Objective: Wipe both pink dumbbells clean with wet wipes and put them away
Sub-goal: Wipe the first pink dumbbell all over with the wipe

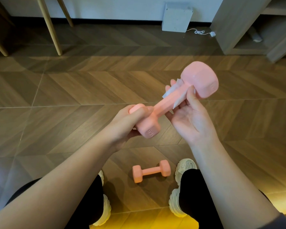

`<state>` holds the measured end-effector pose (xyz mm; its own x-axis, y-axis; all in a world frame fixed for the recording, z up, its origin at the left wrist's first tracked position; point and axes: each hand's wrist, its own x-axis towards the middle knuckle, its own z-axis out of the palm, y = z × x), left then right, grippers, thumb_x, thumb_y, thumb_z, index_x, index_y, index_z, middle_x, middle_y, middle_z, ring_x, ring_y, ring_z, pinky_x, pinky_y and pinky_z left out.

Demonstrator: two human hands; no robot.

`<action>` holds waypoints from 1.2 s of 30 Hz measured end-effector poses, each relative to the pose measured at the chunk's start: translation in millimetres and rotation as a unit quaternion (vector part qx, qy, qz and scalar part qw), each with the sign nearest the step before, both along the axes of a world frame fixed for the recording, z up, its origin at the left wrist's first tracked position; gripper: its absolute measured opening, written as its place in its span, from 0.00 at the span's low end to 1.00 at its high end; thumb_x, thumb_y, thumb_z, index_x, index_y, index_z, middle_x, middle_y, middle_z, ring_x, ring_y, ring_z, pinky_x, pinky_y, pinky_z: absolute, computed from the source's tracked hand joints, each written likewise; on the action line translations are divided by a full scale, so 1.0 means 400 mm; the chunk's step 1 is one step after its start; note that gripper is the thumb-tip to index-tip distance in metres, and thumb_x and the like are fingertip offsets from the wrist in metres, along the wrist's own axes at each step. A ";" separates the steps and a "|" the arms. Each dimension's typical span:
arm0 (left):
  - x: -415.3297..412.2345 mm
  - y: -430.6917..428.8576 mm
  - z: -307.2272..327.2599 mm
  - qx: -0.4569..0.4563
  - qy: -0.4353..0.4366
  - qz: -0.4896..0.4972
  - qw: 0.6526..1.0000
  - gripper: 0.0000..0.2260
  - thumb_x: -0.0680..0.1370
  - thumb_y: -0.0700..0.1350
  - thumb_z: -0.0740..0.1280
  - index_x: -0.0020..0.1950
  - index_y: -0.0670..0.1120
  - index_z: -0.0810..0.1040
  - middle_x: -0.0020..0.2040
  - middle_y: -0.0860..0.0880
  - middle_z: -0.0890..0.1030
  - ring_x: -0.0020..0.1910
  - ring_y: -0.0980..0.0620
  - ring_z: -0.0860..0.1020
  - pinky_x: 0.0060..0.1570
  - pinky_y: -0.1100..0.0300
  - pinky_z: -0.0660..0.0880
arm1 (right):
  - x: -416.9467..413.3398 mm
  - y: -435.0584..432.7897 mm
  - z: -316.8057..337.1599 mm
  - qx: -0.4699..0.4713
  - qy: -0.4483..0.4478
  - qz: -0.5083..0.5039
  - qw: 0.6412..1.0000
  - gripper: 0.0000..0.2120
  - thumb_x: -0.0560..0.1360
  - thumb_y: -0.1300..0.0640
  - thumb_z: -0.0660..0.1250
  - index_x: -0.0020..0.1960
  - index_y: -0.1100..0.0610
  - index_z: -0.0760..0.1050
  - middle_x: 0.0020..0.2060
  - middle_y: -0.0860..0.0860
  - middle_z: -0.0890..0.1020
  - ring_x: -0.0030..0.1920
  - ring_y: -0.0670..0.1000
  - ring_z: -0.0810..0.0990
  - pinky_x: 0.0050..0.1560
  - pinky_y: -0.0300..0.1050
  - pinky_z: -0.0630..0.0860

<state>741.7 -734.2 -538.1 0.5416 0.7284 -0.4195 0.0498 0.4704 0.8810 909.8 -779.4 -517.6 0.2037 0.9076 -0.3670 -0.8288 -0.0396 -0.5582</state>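
Observation:
A pink dumbbell (200, 83) is held up in front of me, slanting from lower left to upper right. My left hand (130, 123) grips its near head. A white wet wipe (175, 93) is wrapped around the bar just below the far head, and my right hand (190, 119) holds the wipe against the bar with fingers and thumb curled around it. A second pink dumbbell (151, 171) lies on the floor between my feet.
Wooden herringbone floor (56, 100) all around. My white shoes (185, 167) flank the lying dumbbell. Wooden furniture legs (51, 27) stand at the far left, a white box (177, 17) with a cable at the wall, a low shelf unit (248, 30) at the far right.

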 end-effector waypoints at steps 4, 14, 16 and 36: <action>-0.007 0.012 0.002 -0.029 -0.037 -0.010 0.999 0.12 0.63 0.55 0.72 0.41 0.50 0.80 0.37 0.50 0.79 0.37 0.52 0.78 0.36 0.58 0.78 | 0.009 -0.007 0.016 0.041 -0.013 0.045 0.998 0.15 0.82 0.58 0.55 0.66 0.57 0.73 0.65 0.57 0.79 0.67 0.56 0.76 0.69 0.58 0.68; 0.011 -0.005 -0.015 0.166 0.135 0.062 0.975 0.32 0.55 0.63 0.72 0.56 0.52 0.74 0.52 0.54 0.80 0.47 0.59 0.79 0.44 0.62 0.77 | -0.014 0.013 -0.019 -0.023 0.008 -0.079 0.997 0.24 0.75 0.54 0.65 0.68 0.62 0.71 0.54 0.54 0.84 0.56 0.52 0.84 0.61 0.52 0.77; 0.015 -0.010 -0.015 0.272 0.183 0.065 0.943 0.31 0.58 0.62 0.74 0.58 0.55 0.71 0.54 0.56 0.77 0.52 0.59 0.77 0.47 0.63 0.75 | -0.015 0.016 -0.031 -0.042 0.024 -0.106 0.993 0.20 0.79 0.54 0.63 0.66 0.63 0.73 0.50 0.54 0.86 0.54 0.52 0.84 0.60 0.52 0.77; 0.006 -0.002 -0.047 0.319 0.018 -0.001 0.948 0.34 0.68 0.50 0.76 0.68 0.52 0.62 0.64 0.50 0.71 0.56 0.53 0.78 0.51 0.57 0.79 | 0.008 0.018 -0.018 -0.039 0.051 -0.168 0.984 0.13 0.80 0.55 0.62 0.57 0.64 0.76 0.42 0.54 0.86 0.56 0.53 0.83 0.63 0.52 0.76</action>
